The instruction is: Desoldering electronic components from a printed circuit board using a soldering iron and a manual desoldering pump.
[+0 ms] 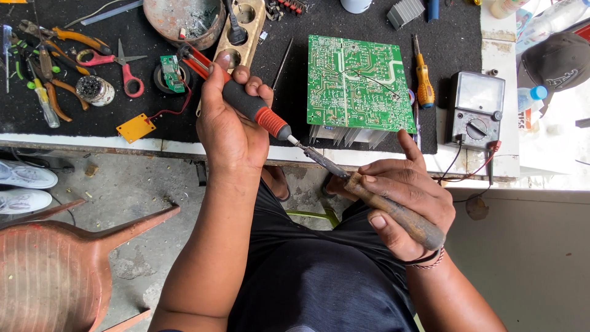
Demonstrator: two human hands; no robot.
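The left hand (pixel 230 126) has its grip closed around a black-and-red-handled screwdriver (pixel 258 110), tip set against the metal end of a wooden-handled soldering iron (pixel 393 212), which the right hand (pixel 405 206) clasps just below the table (pixel 184 146) edge. Beyond both grips lies a green circuit board (pixel 356 83). Steady tip contact seems needed.

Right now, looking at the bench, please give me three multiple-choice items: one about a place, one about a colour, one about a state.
1. Where is the green circuit board?
A. on the black mat
B. on the floor
C. in a hand

2. What colour is the handle of the small screwdriver beside the board?
A. blue
B. orange
C. white

3. How does the right hand stand?
A. open and flat
B. closed around a wooden-handled tool
C. resting on the meter

Answers: 1 A, it lies flat on the mat; 2 B, orange shows clearly; 3 B, fingers wrap the handle.
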